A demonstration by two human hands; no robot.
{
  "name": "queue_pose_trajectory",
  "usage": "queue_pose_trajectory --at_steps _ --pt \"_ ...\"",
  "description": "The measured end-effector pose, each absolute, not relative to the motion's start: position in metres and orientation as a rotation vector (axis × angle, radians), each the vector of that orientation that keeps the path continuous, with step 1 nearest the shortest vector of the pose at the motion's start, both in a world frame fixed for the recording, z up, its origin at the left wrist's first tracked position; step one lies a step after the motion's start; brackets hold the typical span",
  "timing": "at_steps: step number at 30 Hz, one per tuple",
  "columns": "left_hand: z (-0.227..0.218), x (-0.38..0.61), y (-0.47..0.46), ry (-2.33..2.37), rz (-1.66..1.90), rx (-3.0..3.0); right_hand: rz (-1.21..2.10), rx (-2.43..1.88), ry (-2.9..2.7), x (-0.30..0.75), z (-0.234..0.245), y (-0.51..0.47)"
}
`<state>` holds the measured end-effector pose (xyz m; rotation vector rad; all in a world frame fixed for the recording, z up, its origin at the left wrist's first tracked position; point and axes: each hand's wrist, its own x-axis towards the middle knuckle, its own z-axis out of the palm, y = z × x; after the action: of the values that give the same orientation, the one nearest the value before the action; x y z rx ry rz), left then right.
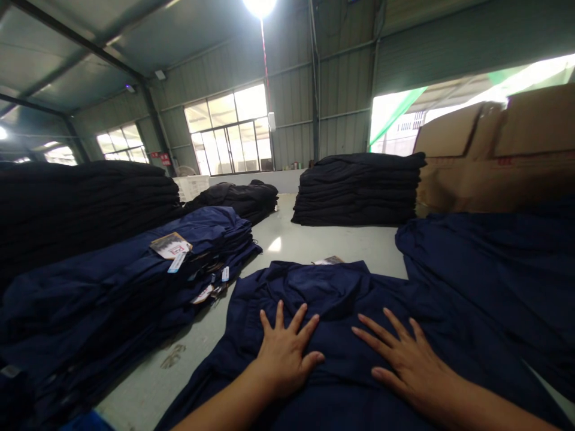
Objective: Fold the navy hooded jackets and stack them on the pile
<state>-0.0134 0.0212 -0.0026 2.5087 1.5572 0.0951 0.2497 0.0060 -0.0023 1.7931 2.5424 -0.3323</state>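
Observation:
A navy blue garment lies spread on the pale table right in front of me. My left hand rests flat on it, fingers spread, holding nothing. My right hand lies flat on the same garment a little to the right, its fingers stretched out toward the left. A paper tag peeks out at the garment's far edge.
A stack of folded navy garments with tags sits at the left, black stacks behind it. More black stacks stand further back. Loose navy cloth lies at the right, cardboard boxes beyond.

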Motion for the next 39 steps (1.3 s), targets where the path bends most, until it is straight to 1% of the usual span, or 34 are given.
queue_pose_trajectory --at_steps 3,9,14,21,24,27,31,34,39 --pt "-0.003 -0.011 0.039 1.566 0.101 2.530 -0.290 1.775 2.543 0.248 0.001 0.025" --pt "-0.006 -0.008 0.086 1.588 0.128 2.565 -0.146 1.752 2.674 0.257 -0.011 0.078" --pt "-0.009 -0.002 0.136 1.579 0.143 2.585 -0.085 1.752 2.647 0.262 -0.013 0.124" --pt "-0.009 0.006 0.177 1.516 0.100 2.627 -0.040 1.790 2.625 0.267 -0.011 0.150" --pt "-0.006 0.005 0.171 1.523 0.084 2.620 -0.082 1.790 2.601 0.268 -0.007 0.146" --pt "0.002 0.002 0.146 1.491 0.037 2.608 -0.239 1.801 2.553 0.265 0.003 0.127" --pt "0.015 -0.006 0.097 1.275 -0.087 2.632 -0.380 1.660 2.626 0.261 0.013 0.083" --pt "0.016 -0.016 0.072 1.173 -0.203 2.611 -0.458 1.591 2.635 0.261 0.010 0.057" --pt "0.008 -0.026 0.076 1.179 -0.220 2.650 -0.430 1.616 2.665 0.262 0.001 0.056"
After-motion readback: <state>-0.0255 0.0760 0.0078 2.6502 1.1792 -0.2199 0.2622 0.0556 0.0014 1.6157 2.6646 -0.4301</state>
